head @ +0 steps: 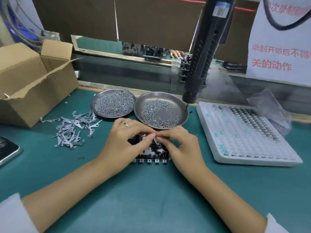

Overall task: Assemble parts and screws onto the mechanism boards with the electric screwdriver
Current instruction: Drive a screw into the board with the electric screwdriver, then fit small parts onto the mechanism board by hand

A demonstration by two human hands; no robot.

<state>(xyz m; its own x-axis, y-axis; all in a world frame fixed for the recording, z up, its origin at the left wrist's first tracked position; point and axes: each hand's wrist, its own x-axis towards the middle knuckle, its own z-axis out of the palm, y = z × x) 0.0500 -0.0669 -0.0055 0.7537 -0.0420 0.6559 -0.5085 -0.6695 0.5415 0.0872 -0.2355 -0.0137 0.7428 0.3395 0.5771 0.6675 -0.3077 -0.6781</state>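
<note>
Both hands, left hand (125, 142) and right hand (180, 145), pinch a small part over the mechanism board (151, 153); behind it, red sign (277, 52) writing reads "关的动作".

Lighting even and bright, diffuse, apparently from overhead; shadows are soft and faint. Weak shadow lies under both forearms, nearer than the fingers (152, 136). Dull glare on the two dishes (182, 113) just beyond the fingers, and on the plastic sheet (217, 88) farther off to the right. Fingertips and the part they meet over are slightly motion-blurred. Screwdriver (204, 52), hanging above and beyond the fingers, is soft. Wide-angle distortion bends the box (30, 81) at far left and the notice (277, 47) at far right. Compression blocking throughout the background.
</note>
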